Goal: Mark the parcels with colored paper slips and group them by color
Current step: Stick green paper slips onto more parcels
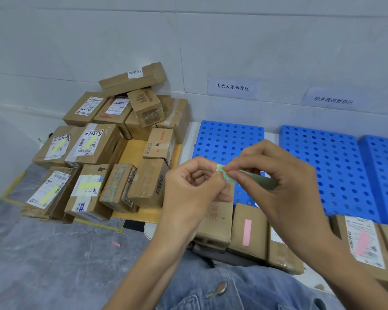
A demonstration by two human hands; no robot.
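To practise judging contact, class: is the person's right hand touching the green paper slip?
Touching. The head view shows the right hand pinching the green paper slip between thumb and forefinger, with no gap; the left hand pinches it too.

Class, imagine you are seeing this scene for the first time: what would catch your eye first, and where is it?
In the centre, the left hand and right hand pinch a green paper slip between them. Behind them, on the right, lie bright blue perforated pallets along the wall. On the left sits a pile of cardboard parcels, several bearing yellow slips, while boxes nearest the person carry pink slips.
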